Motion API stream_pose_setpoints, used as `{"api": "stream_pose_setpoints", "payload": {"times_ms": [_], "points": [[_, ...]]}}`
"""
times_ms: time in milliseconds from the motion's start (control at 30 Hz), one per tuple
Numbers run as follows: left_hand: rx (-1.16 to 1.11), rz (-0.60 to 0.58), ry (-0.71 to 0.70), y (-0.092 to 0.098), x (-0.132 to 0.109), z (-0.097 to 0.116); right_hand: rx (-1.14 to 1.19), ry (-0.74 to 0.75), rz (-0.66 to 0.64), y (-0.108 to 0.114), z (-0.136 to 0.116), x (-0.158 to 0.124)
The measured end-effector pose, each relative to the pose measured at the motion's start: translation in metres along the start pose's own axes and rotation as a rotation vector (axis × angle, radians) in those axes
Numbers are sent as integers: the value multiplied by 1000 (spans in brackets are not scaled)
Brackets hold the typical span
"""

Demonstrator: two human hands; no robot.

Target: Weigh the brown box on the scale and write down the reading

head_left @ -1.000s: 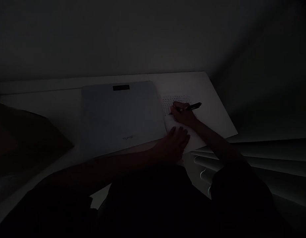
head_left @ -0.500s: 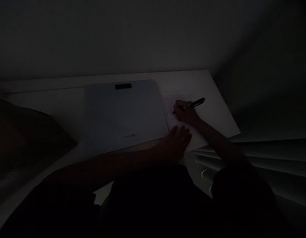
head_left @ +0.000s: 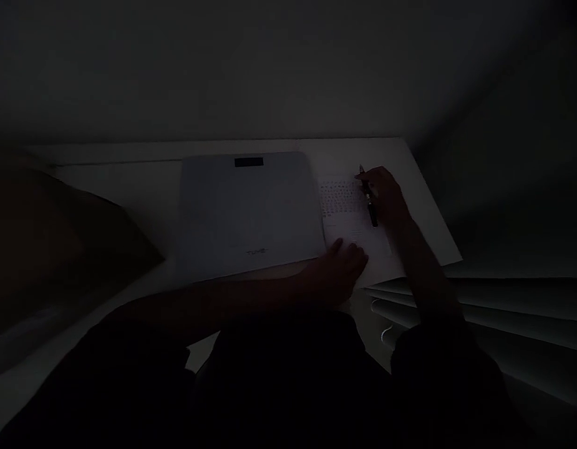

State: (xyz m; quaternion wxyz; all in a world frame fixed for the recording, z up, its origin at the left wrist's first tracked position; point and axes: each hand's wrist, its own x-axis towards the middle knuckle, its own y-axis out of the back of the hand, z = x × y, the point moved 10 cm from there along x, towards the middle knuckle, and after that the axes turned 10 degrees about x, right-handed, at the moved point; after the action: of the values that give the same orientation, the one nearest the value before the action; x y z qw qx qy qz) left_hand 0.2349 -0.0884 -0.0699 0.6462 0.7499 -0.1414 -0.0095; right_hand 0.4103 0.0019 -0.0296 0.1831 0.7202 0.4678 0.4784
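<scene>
Very dim light here, but the outline is readable: the right hand (head_left: 386, 193) sits at the far right of the sheet of paper (head_left: 358, 231), fingers closed around a dark pen (head_left: 368, 198), the pen running from the top of the hand down toward the person, its body lying across the fingers. The tip end looks to be clear of the page, though in this gloom I can't be sure it isn't just touching. Under and to the left of that hand is a block of small rows of marks (head_left: 337, 196), printed or handwritten, too faint to read. The left hand (head_left: 339, 271) lies on the near edge of the paper, fingers loosely curled and resting on it, gripping nothing, pinning the sheet against the white desk (head_left: 129, 187). Just left of the paper, its edge touching or overlapping the sheet, is a closed pale laptop (head_left: 246, 212) with a small dark patch near its far edge. Slatted blinds (head_left: 480, 312) show at lower right. By my reading this is a pause in the writing, pen held at the end of a row. Carrying on would call for bringing the tip down at the next free spot below the marks, with the left hand keeping the sheet steady.
</scene>
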Motion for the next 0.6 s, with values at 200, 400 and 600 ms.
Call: {"api": "stream_pose_setpoints", "payload": {"times_ms": [200,400,600], "points": [[-40,-9,8,8,2,-2,-57,7,-82,-11,0,-3],[-35,-59,3,6,5,-1,-52,-2,-129,-20,8,-7],[103,9,-11,10,4,5,-150,-64,-198,-30,21,-8]]}}
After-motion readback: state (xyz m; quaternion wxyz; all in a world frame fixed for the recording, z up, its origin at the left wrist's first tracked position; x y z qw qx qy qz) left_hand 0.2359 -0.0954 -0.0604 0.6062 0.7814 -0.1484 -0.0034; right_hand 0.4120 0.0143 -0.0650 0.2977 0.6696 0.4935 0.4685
